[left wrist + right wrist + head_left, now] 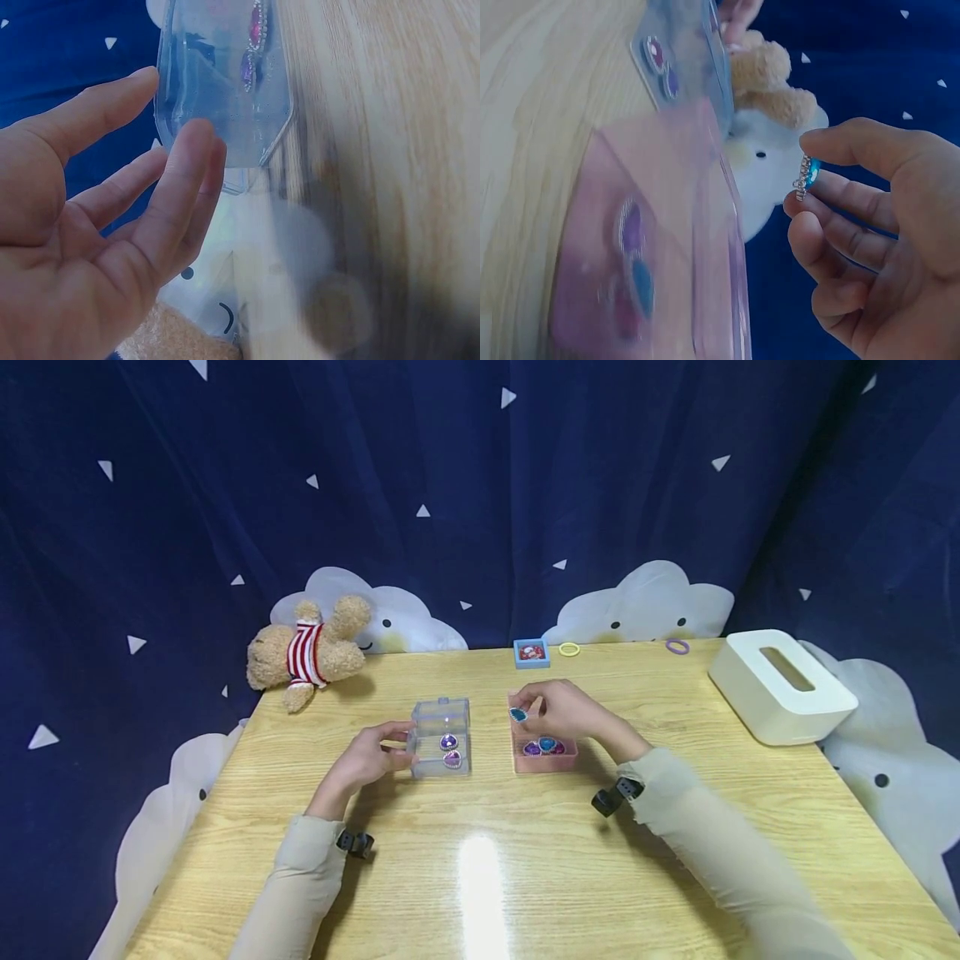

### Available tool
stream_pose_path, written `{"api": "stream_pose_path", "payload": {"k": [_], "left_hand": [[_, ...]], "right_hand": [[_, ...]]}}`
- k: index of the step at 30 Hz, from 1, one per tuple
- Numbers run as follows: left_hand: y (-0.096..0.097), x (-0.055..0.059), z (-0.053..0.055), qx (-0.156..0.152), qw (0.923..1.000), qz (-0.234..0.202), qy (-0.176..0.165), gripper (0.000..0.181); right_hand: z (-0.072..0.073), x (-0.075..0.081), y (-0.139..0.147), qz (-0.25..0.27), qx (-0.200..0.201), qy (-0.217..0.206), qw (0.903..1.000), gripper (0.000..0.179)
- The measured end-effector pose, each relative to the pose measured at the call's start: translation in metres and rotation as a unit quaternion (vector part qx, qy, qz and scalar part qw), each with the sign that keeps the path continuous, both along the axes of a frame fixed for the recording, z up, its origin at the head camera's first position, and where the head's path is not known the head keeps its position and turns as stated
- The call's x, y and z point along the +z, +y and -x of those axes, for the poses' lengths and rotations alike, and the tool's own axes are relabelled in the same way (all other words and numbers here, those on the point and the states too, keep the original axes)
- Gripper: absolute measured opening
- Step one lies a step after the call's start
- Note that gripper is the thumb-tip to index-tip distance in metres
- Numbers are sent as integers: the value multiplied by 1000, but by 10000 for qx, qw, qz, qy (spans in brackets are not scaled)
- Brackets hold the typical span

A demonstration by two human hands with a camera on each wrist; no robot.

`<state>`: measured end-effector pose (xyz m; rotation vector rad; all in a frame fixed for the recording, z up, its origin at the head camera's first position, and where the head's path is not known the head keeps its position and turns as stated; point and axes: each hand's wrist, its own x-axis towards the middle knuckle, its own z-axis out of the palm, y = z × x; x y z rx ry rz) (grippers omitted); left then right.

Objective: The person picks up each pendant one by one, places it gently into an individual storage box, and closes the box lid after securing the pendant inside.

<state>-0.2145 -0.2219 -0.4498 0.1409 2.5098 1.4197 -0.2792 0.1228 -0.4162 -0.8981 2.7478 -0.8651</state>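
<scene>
Between teddy and tissue box, left hand relaxed against clear box, right hand pinching blue gem

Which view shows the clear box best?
The head view: the clear box fits fully in frame, open, two gems inside. Both wrist views crop it at the top, though the gems show in each.

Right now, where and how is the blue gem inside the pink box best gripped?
Probably by opposite edges of its pale rim, pinched from above: the blue gem lies inside the pink box, whose walls would likely hinder a sideways approach, while its top stands open. A purple gem sits close beside it.
</scene>
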Motion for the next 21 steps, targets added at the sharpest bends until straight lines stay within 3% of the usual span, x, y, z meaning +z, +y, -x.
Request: {"api": "stream_pose_path", "payload": {"k": [7, 21], "left_hand": [[-2, -5, 3, -12, 9999, -60, -104, 62], [0, 1, -2, -6, 10000, -55, -24, 63]], "right_hand": [[-1, -5, -37, -109, 197, 121, 9997, 29], [-5, -18, -90, -102, 522, 5, 9986, 32]]}}
